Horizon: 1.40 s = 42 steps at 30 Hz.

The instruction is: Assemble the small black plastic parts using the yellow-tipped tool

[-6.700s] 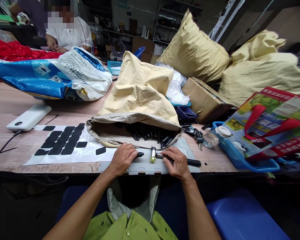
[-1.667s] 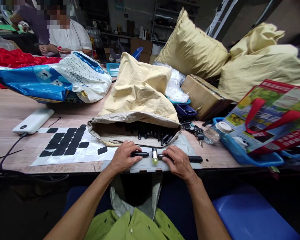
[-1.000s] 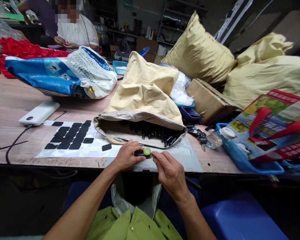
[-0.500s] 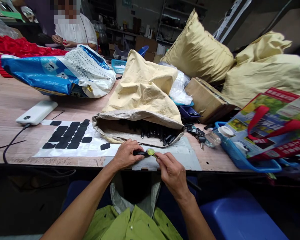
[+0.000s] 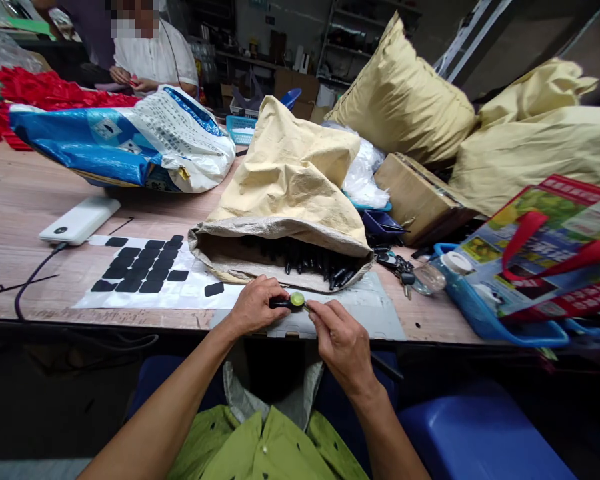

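Observation:
My left hand is closed on a slim black piece that carries a round yellow-green disc. At the disc's right edge, my right hand pinches a small thin thing whose kind I cannot make out. Both hands are over a grey flat sheet at the table's front edge. Just behind them lies a cream cloth bag, its mouth facing me, with several slim black pieces inside.
Left are a white sheet with black rounded patches, a white power bank with a cable, and a blue-white sack. To the right are keys and a blue basket with a printed bag. A person sits at the back left.
The view has shifted slightly. The green disc now faces up more, with black showing around its rim, and my right fingers stay beside it.

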{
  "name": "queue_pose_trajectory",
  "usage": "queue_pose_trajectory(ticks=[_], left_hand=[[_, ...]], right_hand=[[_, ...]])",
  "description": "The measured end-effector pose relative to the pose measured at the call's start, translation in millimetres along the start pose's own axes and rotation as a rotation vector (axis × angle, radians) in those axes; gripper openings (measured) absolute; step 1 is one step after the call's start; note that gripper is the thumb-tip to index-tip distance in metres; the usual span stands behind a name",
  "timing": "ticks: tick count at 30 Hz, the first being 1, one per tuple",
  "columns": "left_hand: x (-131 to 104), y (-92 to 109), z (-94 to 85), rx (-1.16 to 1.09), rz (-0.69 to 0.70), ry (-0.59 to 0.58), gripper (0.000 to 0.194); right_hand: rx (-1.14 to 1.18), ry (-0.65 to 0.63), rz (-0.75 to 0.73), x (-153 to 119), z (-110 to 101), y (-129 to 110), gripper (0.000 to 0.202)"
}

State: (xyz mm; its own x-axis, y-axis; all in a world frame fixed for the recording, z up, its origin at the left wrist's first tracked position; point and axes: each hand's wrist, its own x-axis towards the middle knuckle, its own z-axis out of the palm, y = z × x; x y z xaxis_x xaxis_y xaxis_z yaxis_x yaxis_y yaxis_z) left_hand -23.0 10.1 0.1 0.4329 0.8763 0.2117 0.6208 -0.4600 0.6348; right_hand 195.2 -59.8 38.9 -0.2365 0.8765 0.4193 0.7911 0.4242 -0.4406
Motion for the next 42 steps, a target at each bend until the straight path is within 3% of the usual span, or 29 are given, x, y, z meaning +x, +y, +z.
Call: queue_pose_trajectory(ticks=[3, 9, 13, 19, 22, 25, 29, 33, 38, 42], left_hand=[[0.1, 1.4, -1.1, -0.013, 0.004, 0.001, 0.017], [0.0, 3.3, -1.1, -0.006, -0.004, 0.011, 0.017], [-0.1, 3.0, -4.9, -0.071, -0.015, 0.008, 0.016], [-0.7, -4.2, -11.8, -0.339, 0.007, 0.021, 0.02], [-0.9, -6.7, -9.0, -0.332, 0.004, 0.038, 0.025], [-1.2, -7.3, -4.7, -0.282, -0.011, 0.051, 0.03], [-1.2, -7.6, -2.8, -0.224, -0.015, 0.032, 0.033], [-0.7, -8.1, -3.1, -0.171, -0.003, 0.003, 0.038], [-0.9, -8.2, -1.9, -0.1, 0.04, -0.037, 0.045], [-2.1, -5.7, -2.7, -0.056, 0.076, -0.053, 0.042]], right_hand=[[0.04, 0.072, 0.022, -2.8, -5.5, 5.4, 0.028], [0.029, 0.027, 0.032, -9.6, -1.9, 14.5, 0.027], [-0.03, 0.11, 0.056, -8.6, -8.6, 37.3, 0.025], [-0.155, 0.012, -0.153, 2.7, -14.3, 84.4, 0.023], [-0.137, 0.007, -0.226, 6.1, -9.7, 95.9, 0.022], [-0.091, 0.007, -0.194, 4.8, -6.8, 99.5, 0.025], [-0.03, 0.015, -0.155, 3.5, -12.2, 90.4, 0.022], [0.006, 0.127, -0.115, 12.4, -21.5, 58.0, 0.025], [-0.101, -0.074, -0.182, 33.2, -17.0, 15.0, 0.043], [-0.198, -0.167, -0.261, 44.2, -3.2, 5.8, 0.038]])
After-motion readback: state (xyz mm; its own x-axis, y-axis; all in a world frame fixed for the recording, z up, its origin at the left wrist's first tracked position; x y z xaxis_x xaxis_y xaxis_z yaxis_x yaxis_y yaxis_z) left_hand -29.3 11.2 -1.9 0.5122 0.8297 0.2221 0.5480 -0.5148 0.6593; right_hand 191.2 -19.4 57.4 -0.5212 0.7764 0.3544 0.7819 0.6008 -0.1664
